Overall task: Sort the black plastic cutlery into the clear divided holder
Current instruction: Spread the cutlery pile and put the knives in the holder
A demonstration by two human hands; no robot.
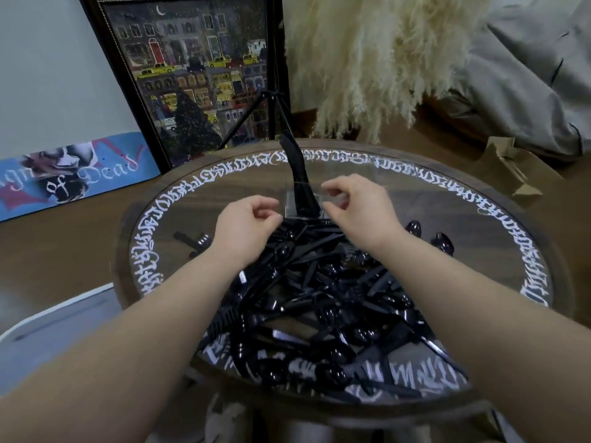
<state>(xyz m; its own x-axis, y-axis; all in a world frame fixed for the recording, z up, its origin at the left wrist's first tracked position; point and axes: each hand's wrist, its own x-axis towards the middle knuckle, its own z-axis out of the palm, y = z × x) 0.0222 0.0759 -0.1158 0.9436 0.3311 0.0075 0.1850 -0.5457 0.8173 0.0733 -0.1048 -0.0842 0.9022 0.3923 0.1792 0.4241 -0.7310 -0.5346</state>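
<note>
On the round tabletop [479,225]: shiny black cutlery pile [319,298].
Clear holder [297,199]: behind pile, black pieces upright.
Left hand [246,225]: fingers curled, grip unclear.
Right hand [355,203]: fingers curled, grip unclear.

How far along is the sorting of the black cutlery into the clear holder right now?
Barely started. Done: a few black pieces stand in the clear holder. In hand: the left hand and right hand hover by the holder with fingers curled; whether either holds a piece is unclear. Left: the big pile of cutlery on the round table, plus stray spoons.
</note>
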